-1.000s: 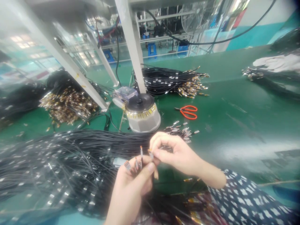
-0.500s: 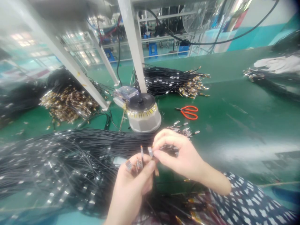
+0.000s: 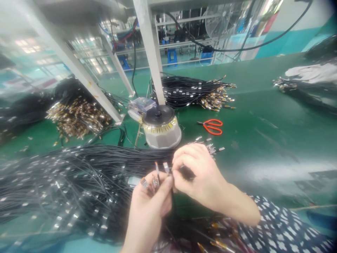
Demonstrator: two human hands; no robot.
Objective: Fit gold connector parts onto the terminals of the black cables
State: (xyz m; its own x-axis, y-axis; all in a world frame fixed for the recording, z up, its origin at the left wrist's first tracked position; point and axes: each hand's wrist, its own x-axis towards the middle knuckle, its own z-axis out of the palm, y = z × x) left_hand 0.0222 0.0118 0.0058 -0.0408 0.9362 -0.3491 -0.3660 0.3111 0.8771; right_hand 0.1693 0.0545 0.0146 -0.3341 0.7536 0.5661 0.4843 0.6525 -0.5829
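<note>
Several black cable ends stick up from my left hand [image 3: 150, 203], closed round them below their small metal connectors [image 3: 165, 167]. Some of these connectors have orange tips. Just to the right, my right hand [image 3: 200, 172] is pinched with its fingertips close beside the upright connector. Anything between those fingertips is too small to make out. Behind the hands runs a thick bundle of black cables [image 3: 86, 168], dotted with shiny metal bits, its silver-tipped ends [image 3: 210, 147] showing past my right hand. More cables with yellowish ends [image 3: 218, 242] lie low, near the patterned sleeve [image 3: 276, 225].
A white tape dispenser with a black round top [image 3: 162, 128] stands behind the hands. Red-handled scissors [image 3: 213, 127] lie on the green table [image 3: 263, 130]. Another cable bundle [image 3: 184, 91] lies behind, and a pile with gold-coloured ends [image 3: 79, 117] sits left. White metal posts [image 3: 149, 45] rise from the table.
My right fingertips have come slightly away from the upright connector and curled in more. The connectors in my left hand have shifted a little to the left.
</note>
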